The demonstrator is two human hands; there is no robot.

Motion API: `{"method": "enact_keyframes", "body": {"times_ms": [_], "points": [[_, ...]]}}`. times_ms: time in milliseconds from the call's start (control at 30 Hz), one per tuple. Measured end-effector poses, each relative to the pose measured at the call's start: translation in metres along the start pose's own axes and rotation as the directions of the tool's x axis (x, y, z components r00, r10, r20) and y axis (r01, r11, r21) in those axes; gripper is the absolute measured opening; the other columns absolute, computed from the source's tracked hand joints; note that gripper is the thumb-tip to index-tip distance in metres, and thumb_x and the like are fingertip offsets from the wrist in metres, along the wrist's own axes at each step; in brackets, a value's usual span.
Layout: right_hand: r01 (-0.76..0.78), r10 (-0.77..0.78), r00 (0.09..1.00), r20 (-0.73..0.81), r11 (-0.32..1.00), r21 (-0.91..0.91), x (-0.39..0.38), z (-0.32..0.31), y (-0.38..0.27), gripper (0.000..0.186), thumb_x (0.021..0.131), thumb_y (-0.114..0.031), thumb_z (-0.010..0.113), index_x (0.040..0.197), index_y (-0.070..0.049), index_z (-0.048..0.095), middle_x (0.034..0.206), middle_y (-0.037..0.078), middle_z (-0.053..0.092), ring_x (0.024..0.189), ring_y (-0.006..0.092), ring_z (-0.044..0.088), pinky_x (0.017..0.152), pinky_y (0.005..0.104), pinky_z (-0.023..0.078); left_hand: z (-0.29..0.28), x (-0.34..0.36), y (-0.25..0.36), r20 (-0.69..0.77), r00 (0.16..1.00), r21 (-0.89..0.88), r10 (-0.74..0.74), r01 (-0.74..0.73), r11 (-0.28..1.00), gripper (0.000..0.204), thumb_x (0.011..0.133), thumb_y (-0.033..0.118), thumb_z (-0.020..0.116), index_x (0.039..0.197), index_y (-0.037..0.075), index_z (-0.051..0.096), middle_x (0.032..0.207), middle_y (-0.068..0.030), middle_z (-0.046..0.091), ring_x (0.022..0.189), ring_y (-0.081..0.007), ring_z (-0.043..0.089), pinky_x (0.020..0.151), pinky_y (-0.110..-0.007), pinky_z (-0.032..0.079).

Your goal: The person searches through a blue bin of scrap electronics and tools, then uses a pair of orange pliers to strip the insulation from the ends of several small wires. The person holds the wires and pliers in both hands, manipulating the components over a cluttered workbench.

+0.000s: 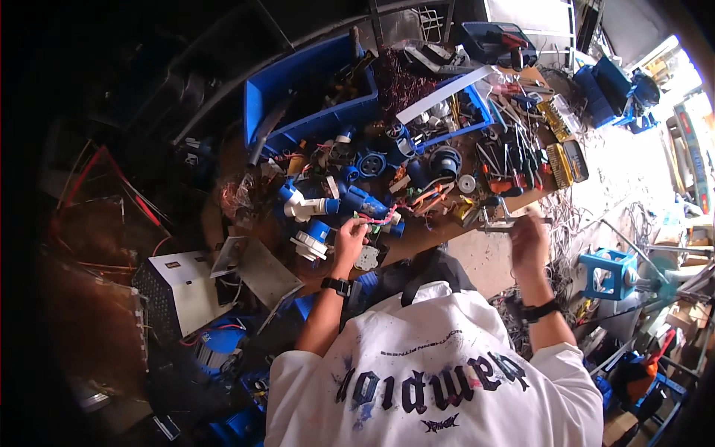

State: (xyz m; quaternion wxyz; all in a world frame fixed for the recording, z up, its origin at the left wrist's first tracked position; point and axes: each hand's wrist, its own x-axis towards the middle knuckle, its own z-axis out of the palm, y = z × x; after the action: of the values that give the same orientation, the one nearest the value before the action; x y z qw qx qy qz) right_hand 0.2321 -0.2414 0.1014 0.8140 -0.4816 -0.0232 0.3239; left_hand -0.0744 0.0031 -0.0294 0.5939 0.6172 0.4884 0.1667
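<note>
My left hand (350,240) has its fingers pinched on red and pink wires (380,220) at the middle of the workbench. These wires run beside a blue cylindrical fitting (361,203) among white-and-blue plastic connectors (304,203) and a round pale plate (366,258). My right hand (529,237) is closed on a metal tool (500,222) near the bench's right front edge; its exact kind is unclear. Just behind it lie screwdrivers and pliers (514,160).
A large blue bin (264,132) and a smaller blue tray (477,104) stand at the back, with yellow bit cases (560,162) at right. An open metal box (179,294) sits lower left. A blue stool (607,272) and tangled cables (577,212) are to the right.
</note>
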Motion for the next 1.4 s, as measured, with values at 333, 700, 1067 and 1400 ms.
{"method": "enact_keyframes", "body": {"times_ms": [333,700,1067,1400], "points": [[0.224,-0.368,0.906,0.207,0.835,0.503,-0.113,0.048,-0.214,0.015,0.099,-0.017,0.047,0.1,-0.002,0.05,0.072,-0.001,0.036,0.058,0.0083,0.035,0.053,0.0244,0.033,-0.001,0.02,-0.008,0.055,0.998,-0.055,-0.001,0.004,0.998,0.019,0.093,0.014,0.059,0.111,0.008,0.064,0.088,-0.0024,0.069,0.061,-0.0072,0.059,0.051,-0.022,0.047],[0.713,-0.835,0.385,0.393,0.54,0.448,-0.123,0.113,-0.314,0.012,0.09,-0.003,0.053,0.101,-0.006,0.051,0.087,0.006,0.054,0.072,0.0153,0.054,0.067,0.0275,0.047,-0.008,0.041,-0.006,0.146,0.989,-0.022,0.0,0.004,1.0,0.019,0.096,0.015,0.057,0.113,0.007,0.062,0.09,-0.0023,0.067,0.06,-0.0074,0.057,0.049,-0.02,0.044],[0.131,0.033,0.913,0.406,0.92,-0.369,-0.066,0.097,-0.084,0.014,0.097,-0.014,0.056,0.102,-0.001,0.057,0.078,0.001,0.057,0.066,0.0079,0.052,0.061,0.023,0.044,-0.003,0.025,-0.009,0.084,0.995,-0.024,0.049,-0.047,0.999,0.017,0.093,0.012,0.059,0.108,0.006,0.064,0.085,-0.0021,0.067,0.058,-0.007,0.058,0.047,-0.021,0.044],[-0.288,0.416,0.905,0.084,0.746,-0.601,-0.007,-0.018,0.165,0.021,0.095,-0.007,0.054,0.115,-0.003,0.058,0.091,0.003,0.064,0.075,0.0087,0.057,0.062,0.0238,0.048,0.02,0.001,-0.002,-0.041,0.999,-0.048,0.031,-0.033,0.998,0.021,0.092,0.014,0.062,0.112,0.006,0.062,0.088,-0.0008,0.069,0.061,-0.0054,0.058,0.052,-0.02,0.044]]}}
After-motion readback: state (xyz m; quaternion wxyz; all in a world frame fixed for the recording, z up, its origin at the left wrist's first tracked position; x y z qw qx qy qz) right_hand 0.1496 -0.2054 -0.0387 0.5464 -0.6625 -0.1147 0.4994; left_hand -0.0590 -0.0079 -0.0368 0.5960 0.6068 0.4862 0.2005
